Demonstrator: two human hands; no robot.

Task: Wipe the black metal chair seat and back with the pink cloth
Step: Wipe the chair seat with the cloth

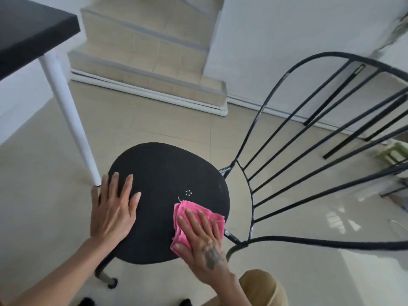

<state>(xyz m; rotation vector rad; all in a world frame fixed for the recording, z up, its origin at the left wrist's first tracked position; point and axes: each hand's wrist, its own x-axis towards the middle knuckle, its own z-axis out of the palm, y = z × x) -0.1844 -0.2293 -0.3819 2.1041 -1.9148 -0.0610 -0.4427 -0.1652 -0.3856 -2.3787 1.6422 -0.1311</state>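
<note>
One crumpled pink cloth (191,205), round black seat (167,173)

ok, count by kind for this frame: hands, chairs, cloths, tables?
Hands: 2, left hand and right hand
Chairs: 1, black chair
Cloths: 1, pink cloth
Tables: 1, black-topped table
Total: 5

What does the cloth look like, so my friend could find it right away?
Look for the round black chair seat in the middle of the tiled floor. Near its right edge, the right hand presses flat on a crumpled cloth. It is the only bright pink thing against the black.
</note>
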